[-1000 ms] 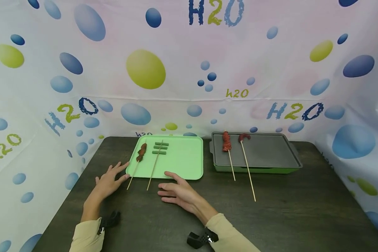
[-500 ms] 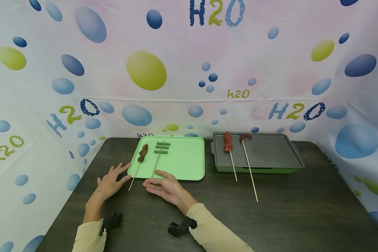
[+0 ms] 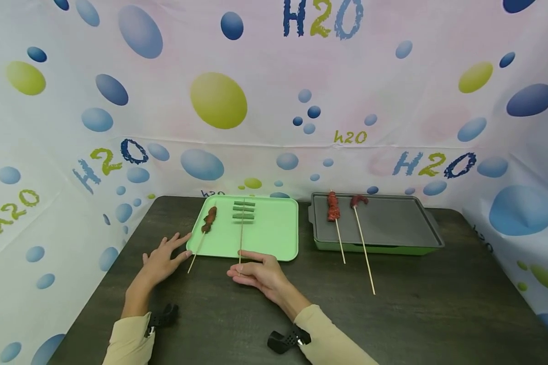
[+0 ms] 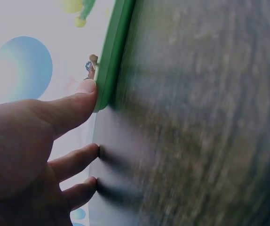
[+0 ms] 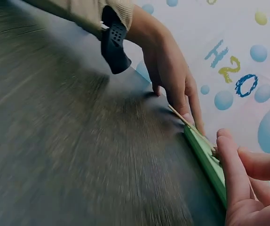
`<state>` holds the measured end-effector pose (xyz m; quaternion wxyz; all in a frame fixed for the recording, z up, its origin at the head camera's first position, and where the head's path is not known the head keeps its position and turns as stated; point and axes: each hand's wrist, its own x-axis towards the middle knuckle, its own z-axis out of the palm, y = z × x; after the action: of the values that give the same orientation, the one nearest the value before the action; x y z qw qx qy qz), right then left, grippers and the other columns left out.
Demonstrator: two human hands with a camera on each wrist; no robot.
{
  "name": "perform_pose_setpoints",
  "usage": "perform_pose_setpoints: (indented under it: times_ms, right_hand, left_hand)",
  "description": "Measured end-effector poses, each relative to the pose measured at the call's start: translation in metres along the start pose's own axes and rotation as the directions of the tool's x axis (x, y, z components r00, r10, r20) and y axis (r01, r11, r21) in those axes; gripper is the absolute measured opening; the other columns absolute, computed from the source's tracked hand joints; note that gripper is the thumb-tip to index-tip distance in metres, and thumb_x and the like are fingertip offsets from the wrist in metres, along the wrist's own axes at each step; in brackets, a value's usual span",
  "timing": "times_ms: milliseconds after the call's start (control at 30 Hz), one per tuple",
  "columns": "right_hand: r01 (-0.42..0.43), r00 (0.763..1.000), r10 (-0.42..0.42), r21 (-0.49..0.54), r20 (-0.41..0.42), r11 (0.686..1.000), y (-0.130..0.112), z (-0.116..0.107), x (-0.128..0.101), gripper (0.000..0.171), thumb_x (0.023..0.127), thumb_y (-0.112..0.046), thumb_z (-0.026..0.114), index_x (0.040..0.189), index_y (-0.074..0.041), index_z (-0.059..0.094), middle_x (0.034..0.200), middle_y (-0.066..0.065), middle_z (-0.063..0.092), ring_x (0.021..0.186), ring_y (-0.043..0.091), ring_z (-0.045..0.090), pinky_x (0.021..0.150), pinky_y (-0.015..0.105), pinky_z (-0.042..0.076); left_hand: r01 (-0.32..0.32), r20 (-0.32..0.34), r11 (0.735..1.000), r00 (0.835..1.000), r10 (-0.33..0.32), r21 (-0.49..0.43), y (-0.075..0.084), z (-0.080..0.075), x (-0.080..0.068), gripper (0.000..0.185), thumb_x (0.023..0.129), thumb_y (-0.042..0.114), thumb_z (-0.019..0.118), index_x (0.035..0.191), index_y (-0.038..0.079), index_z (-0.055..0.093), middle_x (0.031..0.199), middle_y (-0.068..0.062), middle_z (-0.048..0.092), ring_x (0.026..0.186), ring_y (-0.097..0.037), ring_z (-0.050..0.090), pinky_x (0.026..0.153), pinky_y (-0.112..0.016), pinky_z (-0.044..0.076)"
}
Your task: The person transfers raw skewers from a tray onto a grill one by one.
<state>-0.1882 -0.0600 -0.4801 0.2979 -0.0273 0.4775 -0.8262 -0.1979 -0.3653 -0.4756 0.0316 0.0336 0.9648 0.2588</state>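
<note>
Your right hand pinches the near end of the green-piece skewer, which lies on the green tray and sticks out over its front edge. Your left hand rests flat with fingers spread on the table, thumb touching the tray's corner.

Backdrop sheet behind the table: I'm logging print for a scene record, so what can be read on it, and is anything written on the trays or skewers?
"H2O", large, top centre of the backdrop sheet.
"H2O", left panel.
"H2O", right, above the grey griddle tray.
"h2o", small, centre.
"h2o", far left.
"h2o", partly hidden behind the green tray.
Trays, skewers: none.
</note>
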Motion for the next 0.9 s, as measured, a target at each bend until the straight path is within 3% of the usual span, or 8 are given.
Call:
perform_pose_setpoints:
  times_ms: [533,900]
  right_hand:
    - [0.052,0.998,-0.051,-0.062,0.028,0.997,-0.039,-0.021,-0.058,0.057,0.095,0.008,0.066,0.149,0.006,0.048,0.12,0.034,0.067,0.098,0.028,0.076,0.088,0.037,0.059]
    - [0.082,0.996,-0.077,-0.112,0.051,0.99,-0.067,-0.053,-0.093,0.058,0.095,0.008,0.067,0.148,0.01,0.043,0.108,0.023,0.074,0.096,0.027,0.077,0.087,0.038,0.059]
  left_hand:
    - [-0.001,0.019,1.0,1.0,0.0,0.009,0.003,0.003,0.003,0.066,0.104,0.042,0.06,0.158,0.009,0.04,0.161,-0.034,0.025,0.145,-0.064,0.013,0.094,-0.093,0.002]
    - [-0.016,0.006,1.0,1.0,0.016,0.004,0.001,-0.002,0.001,0.068,0.104,0.044,0.06,0.158,0.009,0.04,0.161,-0.035,0.024,0.144,-0.065,0.013,0.093,-0.093,0.001]
